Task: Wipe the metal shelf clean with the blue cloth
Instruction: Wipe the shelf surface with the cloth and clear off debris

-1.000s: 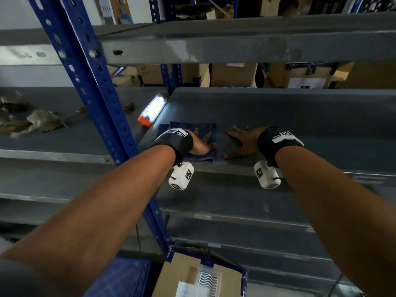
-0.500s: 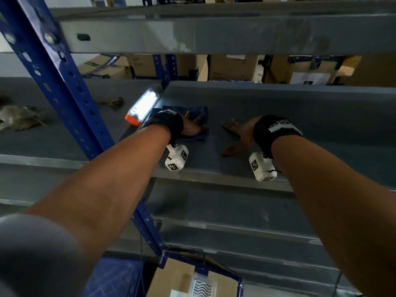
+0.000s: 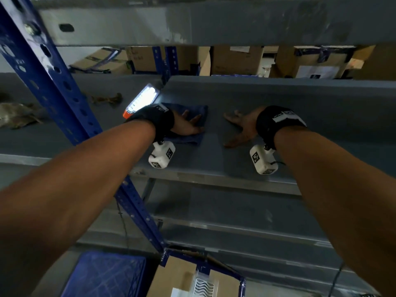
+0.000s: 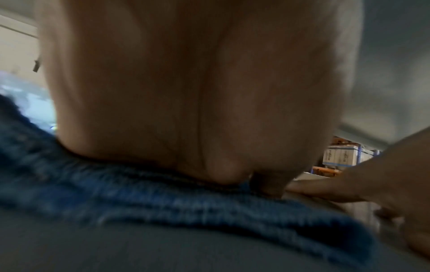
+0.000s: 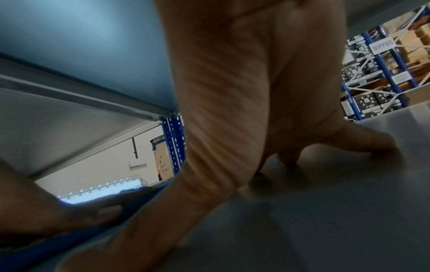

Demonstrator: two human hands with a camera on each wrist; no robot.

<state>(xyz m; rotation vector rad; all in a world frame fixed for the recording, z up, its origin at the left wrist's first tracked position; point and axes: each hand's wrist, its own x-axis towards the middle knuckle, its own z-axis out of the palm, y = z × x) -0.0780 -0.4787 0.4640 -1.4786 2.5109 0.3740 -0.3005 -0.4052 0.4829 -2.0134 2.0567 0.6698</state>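
The left hand lies flat on the cloth, mid-frame on the shelf. The right hand rests flat, holding nothing. Wiping is on; next, push the cloth sideways.

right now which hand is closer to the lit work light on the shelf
Left. The left hand presses flat on the blue cloth, right beside the work light. The right hand rests flat on the bare metal shelf, beyond the cloth from the light.
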